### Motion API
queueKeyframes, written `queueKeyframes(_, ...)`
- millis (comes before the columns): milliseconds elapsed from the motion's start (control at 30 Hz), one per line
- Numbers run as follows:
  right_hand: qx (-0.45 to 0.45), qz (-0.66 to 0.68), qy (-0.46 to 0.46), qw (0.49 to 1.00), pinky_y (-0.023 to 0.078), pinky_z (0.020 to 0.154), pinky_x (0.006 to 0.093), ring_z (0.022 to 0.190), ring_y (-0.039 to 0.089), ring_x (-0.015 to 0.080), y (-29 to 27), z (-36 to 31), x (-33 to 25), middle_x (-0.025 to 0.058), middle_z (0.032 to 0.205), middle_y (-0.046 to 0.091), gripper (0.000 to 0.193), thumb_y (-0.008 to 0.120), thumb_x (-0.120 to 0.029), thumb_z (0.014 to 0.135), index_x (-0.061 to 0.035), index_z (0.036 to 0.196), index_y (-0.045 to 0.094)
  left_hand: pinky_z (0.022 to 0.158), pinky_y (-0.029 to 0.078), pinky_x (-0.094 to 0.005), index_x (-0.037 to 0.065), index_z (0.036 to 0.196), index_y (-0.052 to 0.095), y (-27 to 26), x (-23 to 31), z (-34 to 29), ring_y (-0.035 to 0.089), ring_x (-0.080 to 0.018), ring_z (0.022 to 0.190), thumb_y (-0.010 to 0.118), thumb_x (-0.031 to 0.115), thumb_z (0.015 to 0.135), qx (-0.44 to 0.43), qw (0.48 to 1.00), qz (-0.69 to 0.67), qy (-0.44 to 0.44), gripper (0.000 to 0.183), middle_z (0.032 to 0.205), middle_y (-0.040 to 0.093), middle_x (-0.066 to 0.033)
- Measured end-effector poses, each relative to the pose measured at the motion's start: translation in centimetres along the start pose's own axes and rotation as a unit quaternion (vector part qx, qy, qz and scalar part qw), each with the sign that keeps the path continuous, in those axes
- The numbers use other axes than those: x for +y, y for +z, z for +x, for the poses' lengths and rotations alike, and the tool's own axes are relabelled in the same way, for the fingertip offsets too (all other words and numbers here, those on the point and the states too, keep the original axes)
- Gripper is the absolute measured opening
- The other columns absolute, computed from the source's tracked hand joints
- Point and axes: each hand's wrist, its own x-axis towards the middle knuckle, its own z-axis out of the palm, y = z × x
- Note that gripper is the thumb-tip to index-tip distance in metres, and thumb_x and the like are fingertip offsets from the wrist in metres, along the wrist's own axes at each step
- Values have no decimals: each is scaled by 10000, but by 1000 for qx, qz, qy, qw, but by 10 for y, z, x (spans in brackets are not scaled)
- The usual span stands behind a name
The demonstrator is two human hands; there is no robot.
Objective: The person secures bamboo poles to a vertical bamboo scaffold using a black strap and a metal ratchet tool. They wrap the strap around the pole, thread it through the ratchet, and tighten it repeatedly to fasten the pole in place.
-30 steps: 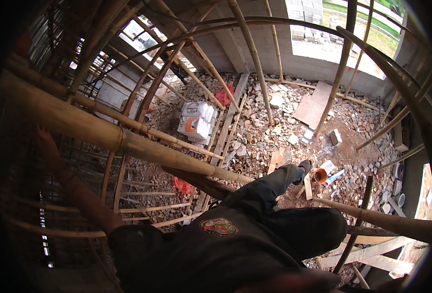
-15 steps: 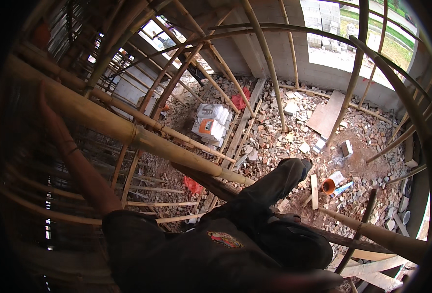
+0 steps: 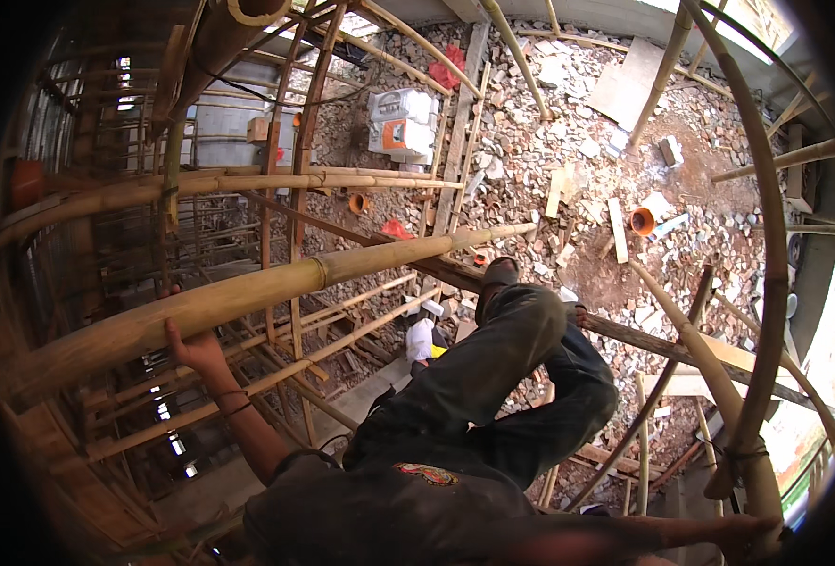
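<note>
A thick bamboo pole (image 3: 248, 292) runs from the left rim toward the middle, its thin end above the rubble. My left hand (image 3: 196, 347) grips it from below, thumb on the near side and the other fingers mostly hidden behind it. At the lower right, my right arm reaches out and my right hand (image 3: 752, 530) is closed around an upright bamboo post (image 3: 755, 472); its fingers are dark and hard to make out. My sandalled foot (image 3: 500, 274) is on a dark wooden beam (image 3: 436, 266) beneath the pole's thin end.
Bamboo scaffolding (image 3: 299, 179) crowds the left, and curved poles (image 3: 766, 236) stand at the right. Far below lies broken rubble (image 3: 521, 160), with wrapped white bags (image 3: 403, 123), an orange bucket (image 3: 642, 222) and a flat board (image 3: 625, 80).
The view has turned and tilted down. The thick pole now slopes up to the right in the picture. My left hand now grips its underside, and my right hand has come into view.
</note>
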Motion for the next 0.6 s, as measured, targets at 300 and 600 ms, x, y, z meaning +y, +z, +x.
queueKeyframes(300, -112, 7, 21, 993, 471, 816, 416, 1041, 541, 281, 0, -21, 31, 210, 1185, 503, 761, 768, -390, 771, 77, 1260, 420, 1130, 309, -409, 35, 1382, 419, -20, 12, -21, 430, -233, 1306, 563, 130, 916, -61, 990, 26, -122, 497, 1341, 518, -93)
queueKeyframes(600, -274, 27, 100, 956, 470, 721, 360, 979, 582, 249, 2, -21, 34, 207, 1173, 545, 599, 693, -323, 834, 68, 1226, 465, 1139, 320, -416, 44, 1271, 518, 9, 19, -42, 463, -208, 1278, 655, 23, 827, 1, 983, -3, -184, 465, 1281, 557, -78)
